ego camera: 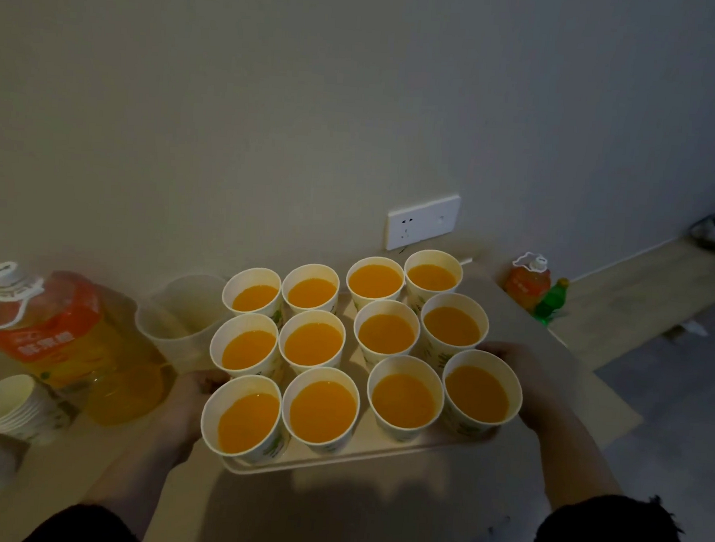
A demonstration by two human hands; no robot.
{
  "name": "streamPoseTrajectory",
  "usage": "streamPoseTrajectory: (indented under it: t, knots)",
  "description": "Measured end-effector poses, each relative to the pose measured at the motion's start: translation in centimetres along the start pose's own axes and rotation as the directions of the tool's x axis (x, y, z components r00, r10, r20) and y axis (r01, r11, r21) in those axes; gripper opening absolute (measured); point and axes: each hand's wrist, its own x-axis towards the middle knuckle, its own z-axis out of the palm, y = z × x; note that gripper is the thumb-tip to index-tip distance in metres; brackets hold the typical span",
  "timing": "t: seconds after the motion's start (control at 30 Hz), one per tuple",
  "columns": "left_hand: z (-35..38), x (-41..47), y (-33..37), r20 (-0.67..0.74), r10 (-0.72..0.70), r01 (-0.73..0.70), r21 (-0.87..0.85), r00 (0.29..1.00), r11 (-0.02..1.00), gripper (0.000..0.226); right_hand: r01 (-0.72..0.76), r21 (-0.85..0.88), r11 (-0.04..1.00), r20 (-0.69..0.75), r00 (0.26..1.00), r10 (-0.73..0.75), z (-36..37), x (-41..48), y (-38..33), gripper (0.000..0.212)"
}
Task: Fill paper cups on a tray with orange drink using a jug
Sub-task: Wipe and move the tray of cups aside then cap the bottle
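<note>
The twelve paper cups (322, 409) stand in three rows of four on the tray (361, 449), each filled with orange drink (386, 333) to a short way below its rim, so I judge pouring complete. The cups are thin-walled, tapered and easily crushed. The full load will be heavy and prone to slopping, so I would handle the tray only, level, by its two short edges. My left hand (188, 407) grips the left edge beside the near-left cup; my right hand (521, 377) grips the right edge behind the near-right cup. The fingers under the rim are hidden. I cannot tell whether the tray rests on the pale matt tabletop (582, 393) or hangs just above it. The tray is smooth, pale and shallow-lipped. Just left of it stands the translucent plastic jug (185, 314), apparently empty, then a large clear bottle (71, 337) of orange drink, and a stack of spare cups (12, 409).
</note>
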Motion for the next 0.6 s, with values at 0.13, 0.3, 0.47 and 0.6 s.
streamPoseTrajectory:
  t: [0.13, 0.3, 0.47, 0.6]
  knots:
    - [1.1, 1.0, 0.2, -0.011, -0.009, 0.010, 0.033, 1.000, 0.999, 0.007, -0.018, 0.006, 1.000, 0.005, 1.000, 0.018, -1.0, 1.0, 1.0, 0.013]
    - [3.8, 1.3, 1.7, -0.007, -0.017, 0.017, -0.027, 1.000, 0.999, 0.043, -0.031, 0.005, 0.999, 0.010, 0.999, 0.031, -2.7, 2.4, 2.2, 0.014]
    - [7.0, 1.2, 2.9, -0.034, -0.025, 0.021, -0.091, 0.999, 0.996, 0.038, -0.021, -0.056, 0.998, 0.085, 0.996, 0.026, -5.4, 4.2, 3.1, 0.011]
    - [10.2, 0.9, 3.9, -0.066, -0.037, 0.026, -0.152, 0.997, 0.988, 0.013, -0.010, -0.112, 0.994, 0.130, 0.991, 0.025, -8.2, 5.9, 4.2, 0.027]
